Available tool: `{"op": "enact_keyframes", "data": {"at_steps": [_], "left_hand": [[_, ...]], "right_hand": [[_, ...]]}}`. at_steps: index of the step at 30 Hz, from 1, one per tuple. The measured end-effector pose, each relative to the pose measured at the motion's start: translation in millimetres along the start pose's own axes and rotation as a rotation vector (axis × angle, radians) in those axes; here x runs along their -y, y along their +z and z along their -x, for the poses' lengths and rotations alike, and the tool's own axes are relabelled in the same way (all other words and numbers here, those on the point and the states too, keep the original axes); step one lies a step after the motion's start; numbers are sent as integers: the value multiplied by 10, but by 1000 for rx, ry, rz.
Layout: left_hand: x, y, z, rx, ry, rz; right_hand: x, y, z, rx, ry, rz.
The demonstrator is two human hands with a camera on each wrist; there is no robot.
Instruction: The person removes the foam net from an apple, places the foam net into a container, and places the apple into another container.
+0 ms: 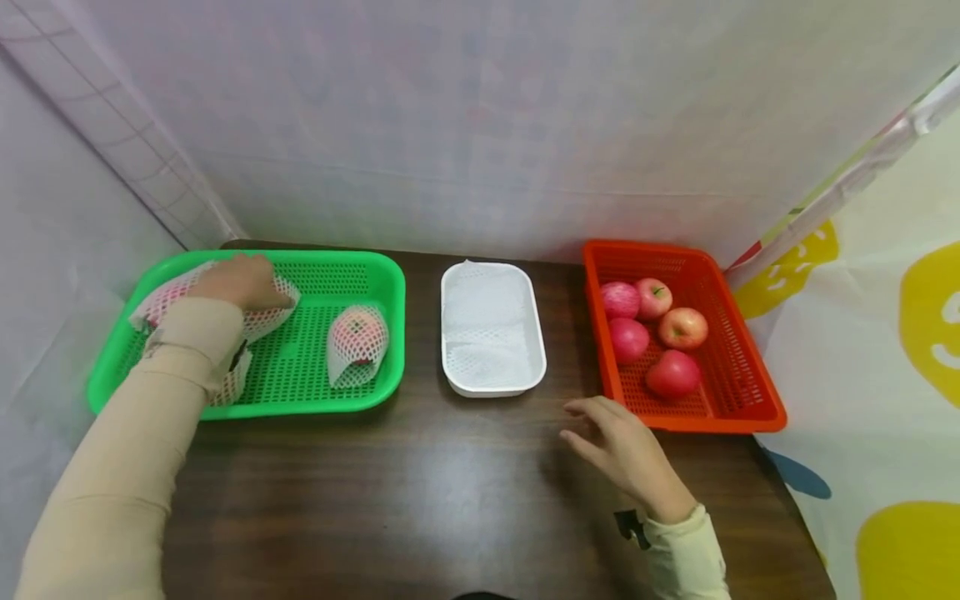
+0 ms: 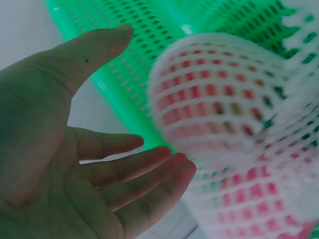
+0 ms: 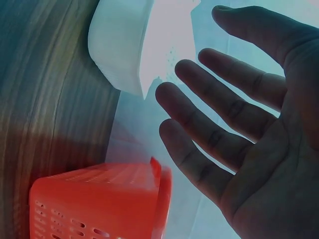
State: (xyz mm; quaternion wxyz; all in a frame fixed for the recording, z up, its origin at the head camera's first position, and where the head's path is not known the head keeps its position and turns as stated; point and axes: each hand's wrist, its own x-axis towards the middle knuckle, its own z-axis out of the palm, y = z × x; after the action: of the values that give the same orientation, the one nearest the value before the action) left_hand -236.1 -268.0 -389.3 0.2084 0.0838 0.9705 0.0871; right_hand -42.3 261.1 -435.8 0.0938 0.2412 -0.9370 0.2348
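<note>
My left hand (image 1: 238,283) is over the left part of a green plastic basket (image 1: 315,406), among apples in white foam nets. In the left wrist view its fingers are spread loosely with nothing between them, fingertips right beside a netted apple (image 2: 209,94). Another netted apple (image 2: 249,199), pinker, lies below that one. A further netted apple (image 1: 358,337) sits apart at the basket's right end. My right hand (image 1: 626,450) hovers palm inward, fingers relaxed and holding nothing, at the near left corner of a red basket (image 1: 720,423). Several bare apples (image 1: 675,375) lie in that basket.
A white plastic box (image 1: 491,392) stands between the baskets, with white foam nets (image 1: 486,308) in it. All three containers rest on a dark wooden table (image 1: 420,500). White sheeting (image 1: 450,125) rises behind the table and along both sides.
</note>
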Motion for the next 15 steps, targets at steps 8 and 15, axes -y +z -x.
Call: {"op": "enact_keyframes", "data": {"at_steps": [8, 15], "left_hand": [[178, 280, -197, -26, -102, -57], [150, 458, -290, -106, -256, -59]], "right_hand": [[-19, 46, 3, 17, -9, -29], [-38, 64, 17, 26, 3, -43]]}}
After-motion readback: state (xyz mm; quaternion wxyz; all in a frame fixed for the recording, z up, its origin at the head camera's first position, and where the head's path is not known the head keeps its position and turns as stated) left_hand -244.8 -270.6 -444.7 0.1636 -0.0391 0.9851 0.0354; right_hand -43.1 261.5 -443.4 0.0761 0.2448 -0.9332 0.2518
